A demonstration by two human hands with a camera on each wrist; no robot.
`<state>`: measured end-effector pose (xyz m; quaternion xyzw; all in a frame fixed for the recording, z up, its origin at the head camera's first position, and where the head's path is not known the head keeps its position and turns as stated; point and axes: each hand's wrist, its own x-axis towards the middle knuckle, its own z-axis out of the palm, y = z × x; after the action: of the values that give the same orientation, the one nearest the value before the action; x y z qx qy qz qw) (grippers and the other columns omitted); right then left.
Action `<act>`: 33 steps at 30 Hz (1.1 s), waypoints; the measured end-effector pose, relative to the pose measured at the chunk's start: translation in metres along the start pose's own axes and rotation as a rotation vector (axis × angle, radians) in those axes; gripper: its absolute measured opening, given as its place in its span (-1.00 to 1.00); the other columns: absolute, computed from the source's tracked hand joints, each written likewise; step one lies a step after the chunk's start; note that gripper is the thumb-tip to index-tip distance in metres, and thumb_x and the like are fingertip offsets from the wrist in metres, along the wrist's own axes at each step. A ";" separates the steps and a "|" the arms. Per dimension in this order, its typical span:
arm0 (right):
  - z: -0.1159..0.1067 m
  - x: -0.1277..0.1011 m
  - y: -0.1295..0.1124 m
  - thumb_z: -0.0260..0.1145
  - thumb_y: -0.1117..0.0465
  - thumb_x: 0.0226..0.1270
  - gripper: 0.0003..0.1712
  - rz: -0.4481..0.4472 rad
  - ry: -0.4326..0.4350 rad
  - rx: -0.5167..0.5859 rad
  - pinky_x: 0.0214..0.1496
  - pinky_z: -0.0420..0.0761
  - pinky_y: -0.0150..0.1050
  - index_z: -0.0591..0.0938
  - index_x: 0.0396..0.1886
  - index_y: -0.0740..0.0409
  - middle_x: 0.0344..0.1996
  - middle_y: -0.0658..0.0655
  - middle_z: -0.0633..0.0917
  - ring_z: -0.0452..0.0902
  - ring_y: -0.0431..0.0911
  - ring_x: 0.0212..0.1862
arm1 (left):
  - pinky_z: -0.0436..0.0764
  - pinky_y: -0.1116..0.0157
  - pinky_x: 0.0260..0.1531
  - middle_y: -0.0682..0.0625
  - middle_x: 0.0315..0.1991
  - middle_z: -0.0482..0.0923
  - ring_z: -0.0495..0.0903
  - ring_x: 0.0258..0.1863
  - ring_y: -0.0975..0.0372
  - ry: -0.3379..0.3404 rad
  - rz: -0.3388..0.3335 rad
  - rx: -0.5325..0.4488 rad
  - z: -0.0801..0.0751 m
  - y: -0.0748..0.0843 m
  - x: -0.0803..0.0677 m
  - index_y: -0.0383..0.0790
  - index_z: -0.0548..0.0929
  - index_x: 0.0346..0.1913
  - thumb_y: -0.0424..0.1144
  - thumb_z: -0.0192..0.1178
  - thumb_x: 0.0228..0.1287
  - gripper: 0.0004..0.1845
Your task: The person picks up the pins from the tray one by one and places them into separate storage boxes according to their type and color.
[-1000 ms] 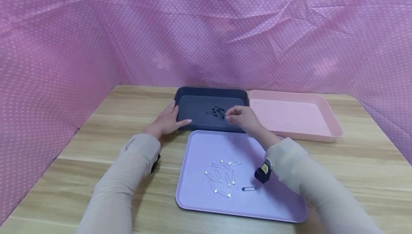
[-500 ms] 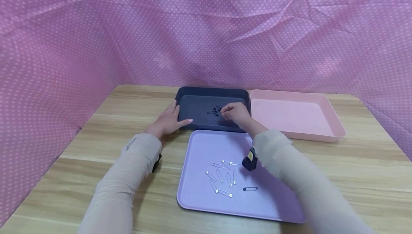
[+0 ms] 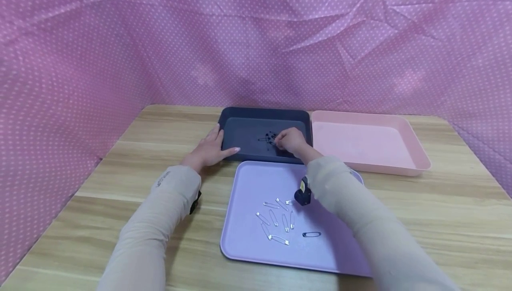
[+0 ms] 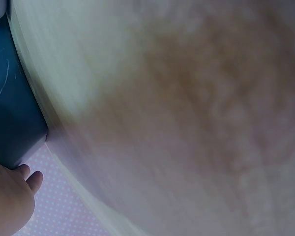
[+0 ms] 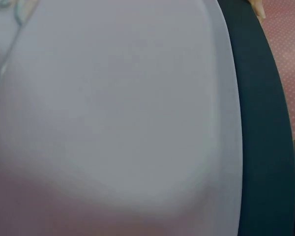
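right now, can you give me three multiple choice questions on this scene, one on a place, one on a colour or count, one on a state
1. Where is the right hand?
A. over the dark tray
B. over the pink tray
C. off the table

2. How many black pins lie on the purple tray?
A. none
B. one
C. five

3. How does the left hand lie?
A. in a fist
B. fingers straight, against the dark tray
C. pinching a pin

Answers:
1 A, its fingers are at the black pins inside the dark tray.
2 B, a single black pin lies apart from the silver pins.
3 B, it rests against the tray's left edge.
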<state>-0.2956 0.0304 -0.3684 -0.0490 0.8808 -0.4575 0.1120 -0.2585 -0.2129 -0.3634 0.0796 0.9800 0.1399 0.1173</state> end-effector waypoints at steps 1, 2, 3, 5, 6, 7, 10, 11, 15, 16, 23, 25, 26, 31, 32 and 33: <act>0.000 0.000 0.000 0.09 0.49 0.08 -0.82 0.003 0.001 -0.005 -0.23 0.50 -0.27 0.62 -0.39 0.34 -0.27 0.20 0.60 0.52 -0.06 -0.27 | -0.18 0.07 0.19 -0.13 0.32 -0.50 -0.42 0.28 0.08 -0.001 -0.001 0.001 0.000 0.000 0.000 -0.33 -0.25 0.31 0.46 -0.31 -0.03 0.07; 0.000 0.001 0.001 0.09 0.49 0.08 -0.82 -0.001 0.002 -0.011 -0.23 0.51 -0.27 0.62 -0.39 0.35 -0.27 0.21 0.60 0.52 -0.05 -0.27 | -0.18 0.07 0.19 -0.13 0.32 -0.50 -0.42 0.28 0.08 0.000 -0.001 0.003 0.000 0.000 0.000 -0.34 -0.25 0.31 0.46 -0.31 -0.03 0.07; 0.001 0.001 0.001 0.09 0.49 0.08 -0.82 -0.004 0.003 -0.016 -0.23 0.50 -0.27 0.62 -0.38 0.35 -0.27 0.21 0.60 0.52 -0.05 -0.27 | -0.18 0.07 0.19 -0.13 0.32 -0.50 -0.42 0.28 0.08 0.001 -0.001 0.002 0.000 0.000 0.000 -0.34 -0.25 0.31 0.46 -0.31 -0.03 0.07; 0.001 0.002 0.002 0.09 0.49 0.08 -0.81 -0.013 0.007 -0.023 -0.23 0.50 -0.26 0.62 -0.36 0.34 -0.28 0.21 0.61 0.52 -0.04 -0.26 | -0.19 0.07 0.19 -0.12 0.32 -0.50 -0.41 0.28 0.08 0.003 -0.005 -0.002 0.000 0.001 0.000 -0.34 -0.25 0.31 0.46 -0.31 -0.04 0.08; 0.001 0.002 0.002 0.09 0.49 0.08 -0.81 -0.019 0.010 -0.021 -0.23 0.50 -0.26 0.62 -0.35 0.35 -0.29 0.22 0.61 0.53 -0.04 -0.26 | -0.19 0.07 0.19 -0.13 0.32 -0.50 -0.41 0.28 0.07 0.004 -0.006 -0.002 -0.001 0.001 -0.001 -0.34 -0.25 0.31 0.47 -0.31 -0.04 0.08; 0.002 0.002 0.002 0.09 0.49 0.08 -0.80 -0.022 0.011 -0.020 -0.23 0.50 -0.25 0.61 -0.33 0.35 -0.29 0.22 0.60 0.53 -0.03 -0.26 | -0.19 0.07 0.19 -0.13 0.32 -0.50 -0.41 0.28 0.07 0.005 -0.006 -0.001 -0.001 0.001 -0.001 -0.34 -0.25 0.31 0.47 -0.31 -0.04 0.08; 0.002 0.002 0.003 0.09 0.48 0.11 -0.80 -0.016 0.017 -0.006 -0.21 0.49 -0.23 0.60 -0.29 0.33 -0.30 0.21 0.60 0.52 -0.02 -0.24 | -0.20 0.07 0.19 -0.12 0.32 -0.51 -0.41 0.28 0.07 0.005 -0.006 0.002 0.000 0.001 0.000 -0.34 -0.25 0.31 0.48 -0.33 -0.05 0.09; 0.002 0.002 0.003 0.09 0.47 0.12 -0.80 -0.010 0.018 -0.001 -0.20 0.49 -0.22 0.60 -0.28 0.32 -0.30 0.21 0.60 0.52 -0.02 -0.24 | -0.20 0.07 0.19 -0.12 0.32 -0.51 -0.42 0.28 0.07 0.005 -0.004 0.004 0.000 0.001 0.000 -0.34 -0.25 0.31 0.48 -0.33 -0.06 0.09; 0.001 0.002 0.003 0.07 0.46 0.15 -0.80 0.008 0.027 0.020 -0.20 0.48 -0.22 0.58 -0.27 0.30 -0.30 0.19 0.58 0.51 -0.03 -0.24 | -0.21 0.08 0.19 -0.12 0.32 -0.51 -0.42 0.28 0.08 0.005 0.002 0.008 0.001 0.000 0.000 -0.35 -0.25 0.31 0.48 -0.34 -0.06 0.09; 0.001 0.002 0.003 0.08 0.46 0.15 -0.80 0.008 0.031 0.020 -0.21 0.48 -0.23 0.58 -0.27 0.30 -0.29 0.19 0.58 0.50 -0.03 -0.25 | -0.21 0.08 0.19 -0.12 0.32 -0.52 -0.43 0.28 0.08 0.003 0.002 0.006 0.001 0.000 0.000 -0.34 -0.25 0.31 0.48 -0.34 -0.06 0.09; -0.005 -0.003 0.001 0.14 0.40 0.13 -0.83 -0.017 0.041 0.027 -0.33 0.47 -0.31 0.58 -0.27 0.32 -0.31 0.19 0.59 0.51 -0.06 -0.32 | -0.21 0.07 0.19 -0.11 0.32 -0.53 -0.44 0.28 0.09 -0.002 0.000 0.008 0.001 -0.003 0.002 -0.34 -0.25 0.31 0.49 -0.34 -0.07 0.10; -0.008 -0.005 0.002 0.15 0.37 0.13 -0.82 -0.024 0.034 0.019 -0.31 0.48 -0.30 0.57 -0.25 0.30 -0.31 0.18 0.59 0.51 -0.07 -0.31 | -0.21 0.07 0.19 -0.11 0.32 -0.53 -0.44 0.28 0.09 -0.005 -0.003 0.011 0.001 -0.003 0.002 -0.34 -0.25 0.31 0.50 -0.34 -0.08 0.11; -0.010 -0.007 0.002 0.15 0.35 0.14 -0.82 -0.027 0.030 0.015 -0.29 0.48 -0.28 0.57 -0.25 0.29 -0.30 0.17 0.59 0.51 -0.07 -0.31 | -0.20 0.07 0.19 -0.12 0.32 -0.53 -0.44 0.28 0.08 -0.006 -0.002 0.013 0.001 -0.003 0.003 -0.34 -0.25 0.31 0.50 -0.35 -0.09 0.11; -0.019 -0.016 0.006 0.14 0.30 0.17 -0.79 -0.039 0.015 0.011 -0.18 0.47 -0.20 0.56 -0.21 0.26 -0.25 0.15 0.58 0.51 -0.06 -0.27 | -0.20 0.07 0.19 -0.12 0.32 -0.52 -0.44 0.28 0.08 -0.012 0.004 0.015 0.000 -0.002 0.002 -0.35 -0.25 0.31 0.50 -0.34 -0.08 0.11; -0.020 -0.018 0.007 0.14 0.29 0.17 -0.79 -0.045 0.016 0.013 -0.17 0.47 -0.20 0.56 -0.20 0.27 -0.25 0.15 0.58 0.52 -0.05 -0.27 | -0.20 0.06 0.18 -0.13 0.32 -0.52 -0.44 0.28 0.08 -0.012 0.005 0.017 0.000 -0.002 0.003 -0.35 -0.25 0.31 0.50 -0.34 -0.08 0.11; -0.022 -0.020 0.008 0.13 0.29 0.17 -0.79 -0.051 0.016 0.015 -0.18 0.47 -0.20 0.55 -0.20 0.28 -0.25 0.16 0.58 0.52 -0.04 -0.27 | -0.20 0.06 0.18 -0.13 0.32 -0.52 -0.44 0.28 0.08 -0.014 0.006 0.018 0.000 -0.002 0.003 -0.35 -0.25 0.31 0.50 -0.34 -0.08 0.11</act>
<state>-0.2810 0.0563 -0.3590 -0.0669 0.8768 -0.4669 0.0936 -0.2612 -0.2142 -0.3643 0.0845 0.9800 0.1310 0.1233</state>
